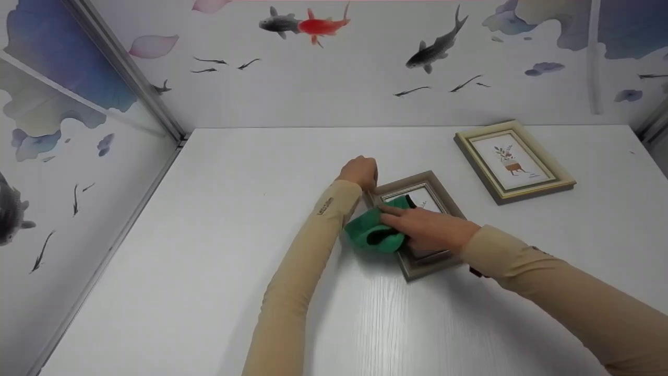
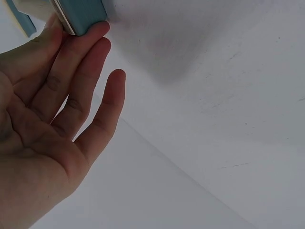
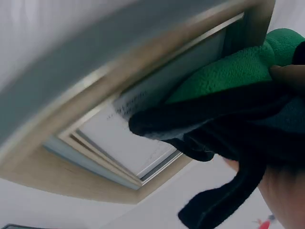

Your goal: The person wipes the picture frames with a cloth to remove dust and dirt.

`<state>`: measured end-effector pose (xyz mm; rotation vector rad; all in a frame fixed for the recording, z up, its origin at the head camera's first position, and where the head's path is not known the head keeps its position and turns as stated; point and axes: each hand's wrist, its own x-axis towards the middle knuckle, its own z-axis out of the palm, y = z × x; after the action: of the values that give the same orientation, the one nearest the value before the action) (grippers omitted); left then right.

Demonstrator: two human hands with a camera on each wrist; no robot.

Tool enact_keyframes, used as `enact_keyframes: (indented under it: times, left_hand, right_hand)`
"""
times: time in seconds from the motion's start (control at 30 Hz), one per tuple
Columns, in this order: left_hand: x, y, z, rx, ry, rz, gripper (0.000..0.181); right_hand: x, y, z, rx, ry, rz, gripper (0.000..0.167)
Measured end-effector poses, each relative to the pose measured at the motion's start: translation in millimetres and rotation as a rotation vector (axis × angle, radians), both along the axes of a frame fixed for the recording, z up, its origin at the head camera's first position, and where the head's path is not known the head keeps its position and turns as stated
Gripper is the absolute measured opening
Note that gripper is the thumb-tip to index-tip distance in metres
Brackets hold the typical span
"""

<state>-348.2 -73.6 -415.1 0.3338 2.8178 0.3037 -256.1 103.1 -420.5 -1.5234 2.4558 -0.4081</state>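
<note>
On the white table lies a taupe picture frame [image 1: 447,197] with a silver inner edge, turned at an angle. My left hand [image 1: 360,172] is at its far left corner. In the left wrist view, thumb and fingertips pinch the edge of the frame [image 2: 86,16], while the outer fingers stretch away loosely. My right hand [image 1: 433,227] holds a bunched green cloth [image 1: 365,230] against the frame's front, covering much of the print. Dark folds and a strap-like strip of the cloth [image 3: 233,71] hang from the hand in the right wrist view.
A second, cream-and-gold picture frame [image 1: 514,162] with a plant print lies at the back right of the table [image 1: 198,250]. Behind the table stands a wall [image 1: 339,89] printed with fish; a similar panel [image 1: 62,172] borders the left side.
</note>
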Motion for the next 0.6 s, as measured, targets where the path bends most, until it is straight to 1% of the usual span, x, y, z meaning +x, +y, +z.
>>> enact_keyframes:
  times: [0.07, 0.1, 0.17, 0.23, 0.33, 0.43, 0.47, 0.53, 0.6]
  left_hand:
    - [-0.5, 0.5, 0.0, 0.007, -0.013, 0.001, 0.020]
    - [-0.5, 0.4, 0.1, 0.015, -0.020, 0.002, 0.019]
    - [-0.2, 0.0, 0.1, 0.034, -0.034, 0.006, 0.018]
    - [0.5, -0.6, 0.2, 0.061, -0.050, 0.012, 0.016]
    - [1.9, -2.0, 0.4, 0.090, -0.063, 0.012, 0.014]
    - [2.3, -3.2, 0.4, 0.109, -0.081, 0.015, 0.013]
    - [2.5, -3.6, 0.5, 0.109, -0.085, 0.012, 0.013]
    - [3.5, -4.1, 1.0, 0.110, -0.097, 0.014, 0.015]
    - [4.6, -4.1, 1.6, 0.103, -0.111, 0.005, 0.017]
  right_hand:
    - [-6.7, -4.5, 1.0, 0.021, -0.016, -0.043, 0.036]
    - [-8.9, -6.6, 1.3, 0.030, -0.007, -0.054, 0.036]
    - [-10.5, -11.0, 1.8, 0.043, 0.039, -0.068, 0.036]
    - [-9.1, -16.5, 1.8, 0.054, 0.145, -0.059, 0.036]
    - [-3.1, -27.6, 0.7, 0.090, 0.369, -0.015, 0.031]
    - [2.9, -40.7, -0.1, 0.169, 0.593, 0.042, 0.024]
    - [4.4, -44.7, -0.3, 0.206, 0.652, 0.059, 0.022]
    - [6.2, -51.1, -0.9, 0.312, 0.750, 0.084, 0.023]
    - [7.2, -54.8, -2.4, 0.408, 0.799, 0.105, 0.024]
